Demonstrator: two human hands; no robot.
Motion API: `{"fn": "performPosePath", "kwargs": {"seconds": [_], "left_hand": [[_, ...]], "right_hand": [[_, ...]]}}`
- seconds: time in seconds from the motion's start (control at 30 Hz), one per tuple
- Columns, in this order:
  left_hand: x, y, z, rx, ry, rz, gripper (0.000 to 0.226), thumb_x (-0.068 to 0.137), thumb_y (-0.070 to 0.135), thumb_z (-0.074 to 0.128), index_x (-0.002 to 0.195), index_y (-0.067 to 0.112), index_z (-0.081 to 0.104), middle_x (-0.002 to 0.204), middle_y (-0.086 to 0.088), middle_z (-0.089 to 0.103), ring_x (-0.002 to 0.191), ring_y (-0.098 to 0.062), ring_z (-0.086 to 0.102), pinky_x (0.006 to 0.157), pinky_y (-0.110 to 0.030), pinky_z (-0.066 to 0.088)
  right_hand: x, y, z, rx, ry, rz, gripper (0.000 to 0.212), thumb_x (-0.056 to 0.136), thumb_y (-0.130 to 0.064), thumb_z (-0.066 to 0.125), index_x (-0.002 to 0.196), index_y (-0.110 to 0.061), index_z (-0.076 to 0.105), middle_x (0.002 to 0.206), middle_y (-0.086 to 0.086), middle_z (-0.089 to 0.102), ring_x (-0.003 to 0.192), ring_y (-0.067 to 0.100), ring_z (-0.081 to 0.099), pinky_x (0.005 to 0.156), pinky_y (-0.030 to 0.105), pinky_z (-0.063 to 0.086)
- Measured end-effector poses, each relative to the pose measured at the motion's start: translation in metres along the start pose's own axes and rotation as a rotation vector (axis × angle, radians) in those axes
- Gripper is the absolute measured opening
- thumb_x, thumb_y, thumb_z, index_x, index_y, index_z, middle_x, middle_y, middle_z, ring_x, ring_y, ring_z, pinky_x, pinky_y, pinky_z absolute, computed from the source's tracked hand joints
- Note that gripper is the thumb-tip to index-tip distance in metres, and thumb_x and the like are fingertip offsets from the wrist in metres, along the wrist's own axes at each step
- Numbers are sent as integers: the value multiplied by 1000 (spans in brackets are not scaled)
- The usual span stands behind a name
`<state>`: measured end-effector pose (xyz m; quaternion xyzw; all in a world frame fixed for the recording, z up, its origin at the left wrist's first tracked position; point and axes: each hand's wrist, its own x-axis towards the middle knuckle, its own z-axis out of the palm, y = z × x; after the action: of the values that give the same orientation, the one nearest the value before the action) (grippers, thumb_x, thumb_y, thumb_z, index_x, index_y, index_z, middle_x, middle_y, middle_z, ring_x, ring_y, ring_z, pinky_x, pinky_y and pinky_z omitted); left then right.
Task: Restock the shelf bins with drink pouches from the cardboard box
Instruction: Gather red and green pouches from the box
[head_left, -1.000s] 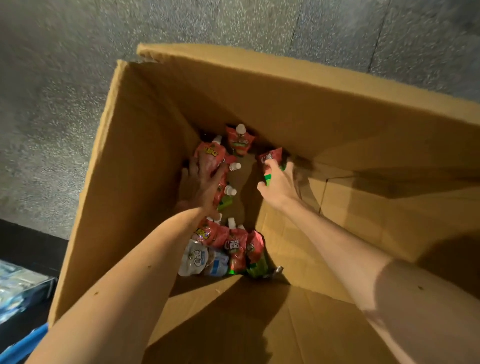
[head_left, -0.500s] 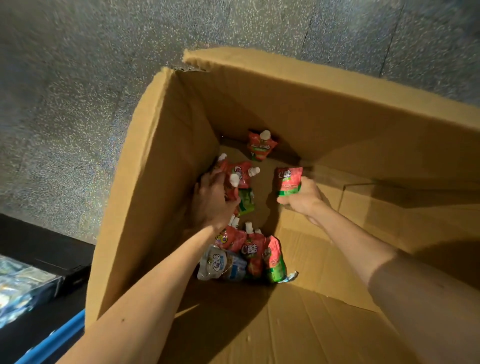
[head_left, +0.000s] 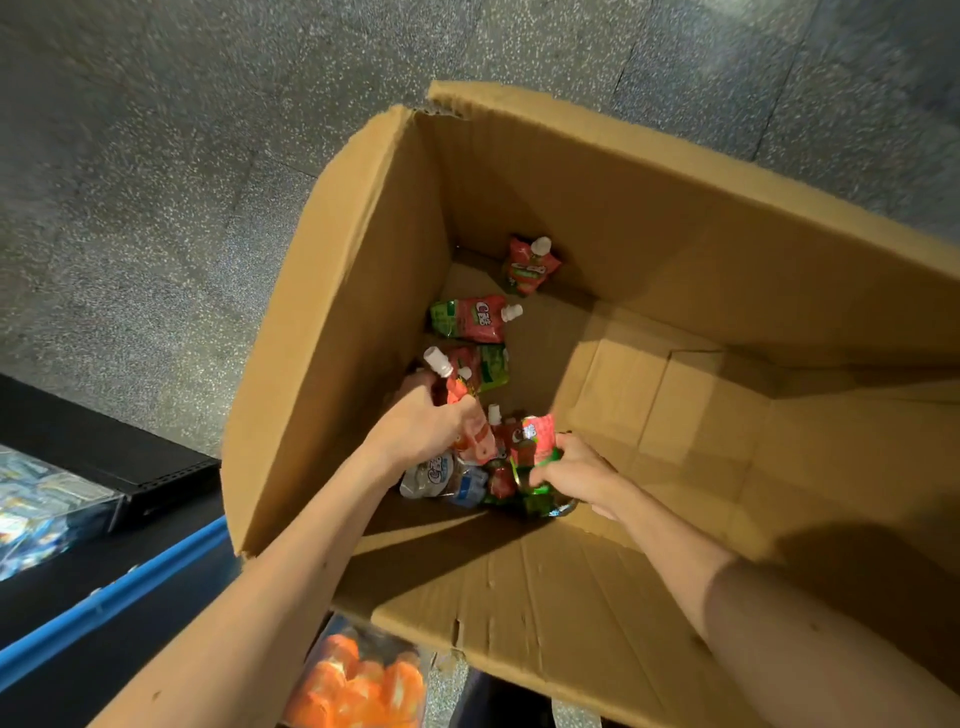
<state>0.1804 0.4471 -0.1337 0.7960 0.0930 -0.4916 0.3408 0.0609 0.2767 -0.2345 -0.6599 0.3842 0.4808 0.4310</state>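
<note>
In cardboard box: pouches; outside, blue rail, orange packs.

The cardboard box runs off the right and bottom edges. The left hand hides most of the bunch of red pouches it grips; how many, I can't tell. The right hand covers the lower part of its red-and-green pouch and the heap of pouches beneath. Their print is too small to read. Orange packets at the bottom edge are blurred and cut off.

Matt corrugated cardboard box, glossy plastic pouches, speckled stone floor.
</note>
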Motion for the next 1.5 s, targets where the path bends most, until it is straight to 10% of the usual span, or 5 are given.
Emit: {"fn": "performPosePath", "kwargs": {"seconds": [0.37, 0.8, 0.97, 1.1, 1.5], "left_hand": [[0, 8, 19, -75, 17, 43, 18, 94, 22, 62, 109, 11, 62, 104, -4, 68, 96, -16, 63, 93, -39, 52], [-59, 31, 22, -196, -54, 82, 14, 90, 30, 66, 99, 20, 65, 101, 2, 68, 99, -14, 61, 80, -30, 45], [-122, 59, 31, -431, -57, 168, 33, 76, 39, 60, 93, 13, 69, 94, -13, 73, 93, -30, 66, 98, -50, 47], [-174, 70, 42, -883, -53, 222, 22, 90, 19, 43, 82, 5, 59, 68, -9, 67, 64, -23, 61, 72, -38, 50], [-358, 47, 91, -1240, 226, 620, 31, 82, 37, 61, 100, 13, 68, 97, -10, 72, 82, -23, 71, 72, -34, 59]], "right_hand": [[3, 10, 9, 71, -53, 2, 62, 84, -12, 64, 143, -19, 48, 137, 5, 57, 127, 24, 50, 105, 37, 43], [-71, 32, -47, 561, -13, -58, 26, 83, -16, 70, 108, -10, 66, 107, 14, 72, 99, 27, 68, 96, 48, 52], [-148, 17, -94, 851, -120, -222, 28, 88, -17, 56, 113, -9, 61, 94, 14, 71, 88, 29, 67, 79, 44, 56], [-215, 3, -111, 976, -217, -394, 42, 74, -18, 55, 115, -9, 61, 95, 14, 69, 87, 28, 67, 77, 45, 53], [-411, -3, -69, 485, -588, -845, 40, 96, -28, 41, 127, -10, 60, 116, 16, 66, 103, 28, 64, 87, 41, 55]]}}
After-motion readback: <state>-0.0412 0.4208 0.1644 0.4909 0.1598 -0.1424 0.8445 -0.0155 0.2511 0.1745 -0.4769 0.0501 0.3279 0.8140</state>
